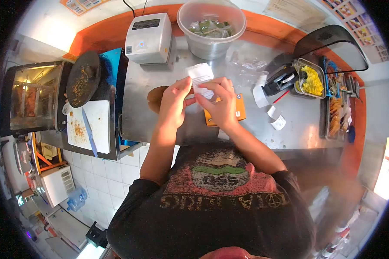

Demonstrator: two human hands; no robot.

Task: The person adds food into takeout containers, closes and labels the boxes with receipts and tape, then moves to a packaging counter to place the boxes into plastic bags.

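Observation:
Both of my hands hold a small white printed paper (200, 73) above the steel table. My left hand (175, 98) pinches its left edge between thumb and fingers. My right hand (220, 100) has its fingers closed on the paper's lower right part. Under and behind my right hand lies an orange box (240, 113) with dark and white lettering. A round brown object (156, 100) rests on the table, partly hidden behind my left hand.
A white label printer (149, 41) and a clear bucket (211, 45) with green contents stand at the back. Rightward are curled paper strips (260, 93), a black device (282, 80) and a yellow food tray (311, 81). A knife (89, 129) lies on a white board (100, 116) at left.

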